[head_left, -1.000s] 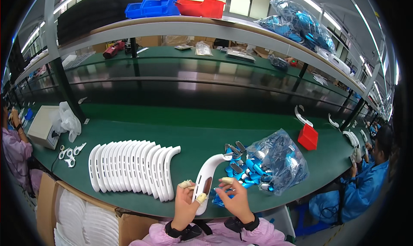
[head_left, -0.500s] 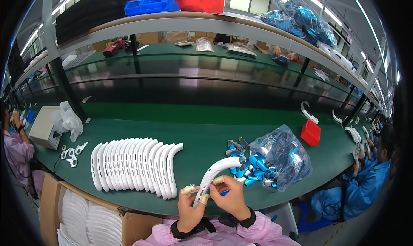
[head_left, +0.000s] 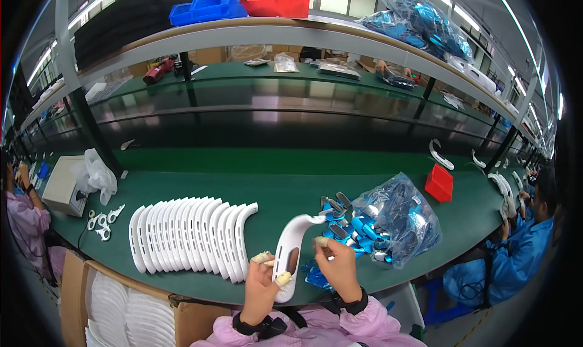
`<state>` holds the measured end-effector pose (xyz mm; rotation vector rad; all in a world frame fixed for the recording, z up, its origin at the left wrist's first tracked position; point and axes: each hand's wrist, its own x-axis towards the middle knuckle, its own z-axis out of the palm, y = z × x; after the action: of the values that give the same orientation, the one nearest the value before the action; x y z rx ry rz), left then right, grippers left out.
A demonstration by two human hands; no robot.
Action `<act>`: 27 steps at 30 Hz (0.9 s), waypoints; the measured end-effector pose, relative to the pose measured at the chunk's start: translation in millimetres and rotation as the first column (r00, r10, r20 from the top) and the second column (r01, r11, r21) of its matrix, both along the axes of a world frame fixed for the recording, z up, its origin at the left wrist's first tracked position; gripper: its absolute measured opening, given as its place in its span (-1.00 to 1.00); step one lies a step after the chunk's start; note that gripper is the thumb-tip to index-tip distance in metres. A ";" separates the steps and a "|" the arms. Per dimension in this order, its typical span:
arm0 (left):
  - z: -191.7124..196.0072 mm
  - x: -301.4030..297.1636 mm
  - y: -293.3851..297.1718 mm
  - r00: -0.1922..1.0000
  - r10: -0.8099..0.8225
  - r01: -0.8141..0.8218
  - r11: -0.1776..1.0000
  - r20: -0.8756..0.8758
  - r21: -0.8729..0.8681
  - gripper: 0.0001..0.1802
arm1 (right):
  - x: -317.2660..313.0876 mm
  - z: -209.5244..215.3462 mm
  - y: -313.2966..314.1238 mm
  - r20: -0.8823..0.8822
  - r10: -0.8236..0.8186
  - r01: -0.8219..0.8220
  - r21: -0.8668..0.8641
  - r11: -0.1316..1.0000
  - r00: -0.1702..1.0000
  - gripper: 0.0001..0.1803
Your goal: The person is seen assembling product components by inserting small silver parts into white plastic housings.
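My left hand [head_left: 262, 281] grips the lower end of a curved white plastic part [head_left: 290, 250] with a long slot, held upright over the front edge of the green table [head_left: 255, 186]. My right hand [head_left: 337, 268] is right beside the part's slot, its taped fingertips pinched together; whether it holds a small piece I cannot tell. Just left lies a row of several matching white curved parts [head_left: 188, 236] lined up on edge. To the right sit loose blue and silver pieces [head_left: 337, 221] and a clear bag of blue parts [head_left: 396, 221].
A red bin [head_left: 439, 183] stands at the right. A beige box with a plastic bag [head_left: 71, 184] and tape rolls and scissors [head_left: 102, 219] sit at the left. A cardboard box of white parts [head_left: 127, 313] is below the table edge. Other workers sit at both ends.
The white part has been swung from tilted to more upright in my left hand. My right hand moved from its lower end to beside the slot.
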<state>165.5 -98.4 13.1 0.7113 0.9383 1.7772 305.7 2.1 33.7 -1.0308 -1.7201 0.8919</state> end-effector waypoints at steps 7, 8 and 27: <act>10.9 -7.3 2.8 0.948 -0.125 0.139 0.990 0.293 -0.027 -0.42 | -1.0 14.9 -16.4 -0.137 0.186 -0.201 -0.107 0.974 0.973 -0.84; 10.8 -7.0 2.5 0.948 -0.127 0.140 0.990 0.293 -0.024 -0.42 | -2.1 14.1 -16.8 -0.167 0.185 -0.204 -0.108 0.973 0.969 -0.84; 14.5 14.4 -1.2 0.982 0.060 -0.058 0.998 -0.179 0.013 -0.50 | -8.9 12.8 -19.5 -0.129 0.129 -0.140 -0.075 0.987 0.983 -0.45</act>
<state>179.9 -99.6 27.5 0.8676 1.0825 1.7913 296.8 -17.4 46.5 -0.9013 -1.6750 1.0995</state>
